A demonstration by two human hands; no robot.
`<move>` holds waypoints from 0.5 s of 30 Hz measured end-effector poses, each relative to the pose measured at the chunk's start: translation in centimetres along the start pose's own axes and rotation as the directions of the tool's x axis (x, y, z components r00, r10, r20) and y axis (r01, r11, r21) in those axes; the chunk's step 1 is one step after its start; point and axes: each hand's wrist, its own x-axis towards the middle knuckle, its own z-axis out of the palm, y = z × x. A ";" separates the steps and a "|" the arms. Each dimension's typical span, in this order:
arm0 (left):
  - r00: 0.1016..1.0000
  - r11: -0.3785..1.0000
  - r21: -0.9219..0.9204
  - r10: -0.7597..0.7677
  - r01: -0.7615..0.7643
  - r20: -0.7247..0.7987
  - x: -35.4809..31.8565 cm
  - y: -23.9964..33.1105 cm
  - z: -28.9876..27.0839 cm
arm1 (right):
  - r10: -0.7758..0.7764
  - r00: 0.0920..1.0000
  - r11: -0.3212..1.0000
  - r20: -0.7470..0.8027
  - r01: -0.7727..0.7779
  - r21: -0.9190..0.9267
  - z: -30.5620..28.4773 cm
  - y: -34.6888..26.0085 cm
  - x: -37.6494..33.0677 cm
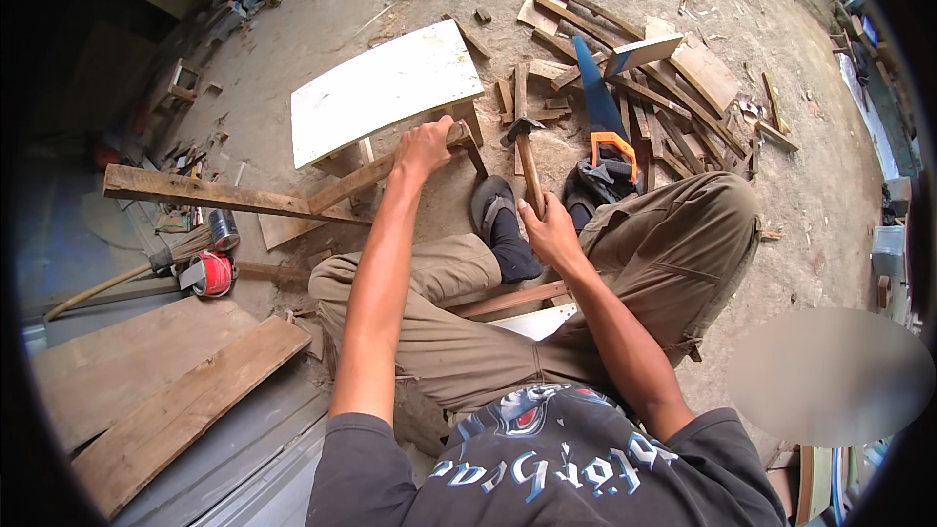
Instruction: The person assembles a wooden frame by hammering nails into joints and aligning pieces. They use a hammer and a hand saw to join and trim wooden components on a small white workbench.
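Observation:
My left hand is closed around a wooden strip, close to its far end. At its near end this strip meets a longer wooden batten that reaches out to the left. In my right hand is a hammer, gripped low on its wooden handle with the dark metal head up. Just beyond my left hand stands a low piece with a white top and wooden legs. Whether the strip touches it, I cannot tell.
A handsaw with blue blade and orange handle lies right of the hammer, near scattered wood offcuts. To the left are a red tape reel, a can and a broom. Planks lie at lower left.

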 end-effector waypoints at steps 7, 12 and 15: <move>0.999 0.999 -0.022 -0.039 0.039 -0.028 0.4 -2.6 0.5 | 0.006 0.999 0.994 -0.034 -0.009 -0.109 0.0 -0.4 0.8; 0.993 0.999 -0.023 0.027 -0.030 -0.113 0.3 -5.0 0.3 | -0.011 0.991 0.890 -0.130 -0.049 -0.453 0.3 3.6 5.1; 0.994 1.000 -0.005 0.027 -0.028 -0.109 0.1 -2.8 -0.4 | -0.002 0.993 0.780 -0.118 -0.072 -0.621 -0.8 7.1 7.9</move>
